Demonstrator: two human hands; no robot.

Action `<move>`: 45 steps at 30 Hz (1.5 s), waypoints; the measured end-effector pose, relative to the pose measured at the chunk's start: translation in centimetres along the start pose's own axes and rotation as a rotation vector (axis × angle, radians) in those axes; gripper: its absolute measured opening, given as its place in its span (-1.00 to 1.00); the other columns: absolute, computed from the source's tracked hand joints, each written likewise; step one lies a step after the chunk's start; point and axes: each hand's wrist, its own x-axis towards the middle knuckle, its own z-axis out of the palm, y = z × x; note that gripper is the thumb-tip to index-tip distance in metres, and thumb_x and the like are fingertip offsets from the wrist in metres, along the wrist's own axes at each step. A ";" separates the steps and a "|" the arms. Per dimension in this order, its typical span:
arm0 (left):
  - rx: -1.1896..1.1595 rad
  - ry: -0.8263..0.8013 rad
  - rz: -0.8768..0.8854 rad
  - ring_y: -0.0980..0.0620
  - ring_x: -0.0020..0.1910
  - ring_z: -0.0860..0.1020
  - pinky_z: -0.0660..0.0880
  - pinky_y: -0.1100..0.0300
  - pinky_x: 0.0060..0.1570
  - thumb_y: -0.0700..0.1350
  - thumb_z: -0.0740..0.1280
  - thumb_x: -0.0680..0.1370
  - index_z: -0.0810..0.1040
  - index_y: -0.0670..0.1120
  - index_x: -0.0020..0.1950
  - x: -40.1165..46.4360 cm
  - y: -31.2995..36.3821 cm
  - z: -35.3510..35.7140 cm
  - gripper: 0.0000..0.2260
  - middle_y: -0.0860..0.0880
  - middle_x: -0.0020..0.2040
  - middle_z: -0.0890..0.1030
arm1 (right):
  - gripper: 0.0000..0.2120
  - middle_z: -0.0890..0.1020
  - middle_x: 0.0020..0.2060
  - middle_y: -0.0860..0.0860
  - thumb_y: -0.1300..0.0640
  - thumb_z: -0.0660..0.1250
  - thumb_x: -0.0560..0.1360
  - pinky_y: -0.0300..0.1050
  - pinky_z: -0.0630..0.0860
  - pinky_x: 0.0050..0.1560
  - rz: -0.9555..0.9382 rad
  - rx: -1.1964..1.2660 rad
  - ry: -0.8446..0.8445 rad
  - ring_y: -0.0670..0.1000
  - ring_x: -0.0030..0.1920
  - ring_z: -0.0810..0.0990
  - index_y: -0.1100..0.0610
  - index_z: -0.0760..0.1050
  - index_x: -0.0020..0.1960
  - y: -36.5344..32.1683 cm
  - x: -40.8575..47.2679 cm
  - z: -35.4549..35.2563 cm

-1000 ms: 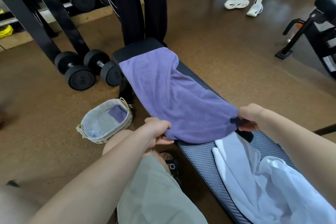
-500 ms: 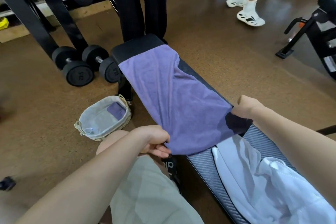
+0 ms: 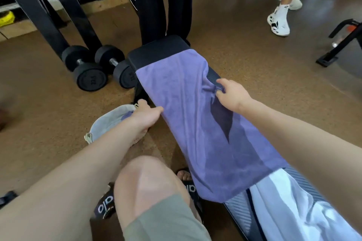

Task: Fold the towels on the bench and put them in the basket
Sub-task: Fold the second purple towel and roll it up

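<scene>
The bench [image 3: 156, 50] runs away from the person across the brown gym floor [image 3: 49, 113], and the purple towel [image 3: 188, 123] lies along most of its top, its left side hanging past the bench edge. Nearer the person a white towel [image 3: 284, 211] sits rumpled on the same bench, not yet folded. The basket [image 3: 101, 125] stands on the floor just left of the bench, partly hidden by the left forearm, with something purple already in it. Beyond are dumbbells [image 3: 92, 76] and a passer-by's white shoe [image 3: 278, 23]. Judging from this, the fold may come out crooked: the right edge is bunched and wrinkled where it is pinched, and the overhanging left side could drag the cloth off the bench if either hold slips. The towel might also land skewed across itself, needing a redo. The right hand [image 3: 233, 96] has thumb and fingers closed in a pinch on a gathered tuck of the towel's right edge. The left hand [image 3: 146, 116] grips the left edge, thumb lying on top; its fingers curl under the cloth and are hidden.
</scene>
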 end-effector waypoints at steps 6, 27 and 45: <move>-0.144 0.038 -0.057 -0.27 0.35 0.48 0.49 -0.18 0.25 0.29 0.29 0.33 0.10 0.01 0.55 4.9 1.4 -0.5 -0.13 -0.17 0.34 0.48 | -0.78 0.60 -0.06 0.07 0.05 0.26 0.58 -0.10 0.42 -0.05 0.228 0.149 0.111 0.18 0.05 0.56 0.17 0.54 0.09 -2.3 7.9 0.4; -0.446 0.272 0.134 -0.02 -0.34 0.32 0.27 0.14 -0.35 -0.15 0.41 0.43 0.34 -0.04 -0.34 14.8 2.8 -3.7 -0.74 -0.04 -0.37 0.32 | -0.57 0.62 -0.11 0.13 0.19 0.50 0.12 0.01 0.59 -0.14 0.518 0.628 -0.058 0.16 -0.18 0.64 0.16 0.56 -0.02 -3.3 17.6 -1.3; -0.478 0.322 0.146 0.03 -0.40 0.33 0.30 0.18 -0.43 -0.13 0.26 0.60 0.34 -0.05 -0.22 20.2 2.9 -6.1 -0.79 -0.03 -0.33 0.37 | -0.54 0.62 0.17 0.06 -0.01 0.47 0.45 0.02 0.52 0.28 0.279 0.428 0.126 0.10 0.20 0.58 0.06 0.49 0.31 -6.0 24.5 1.7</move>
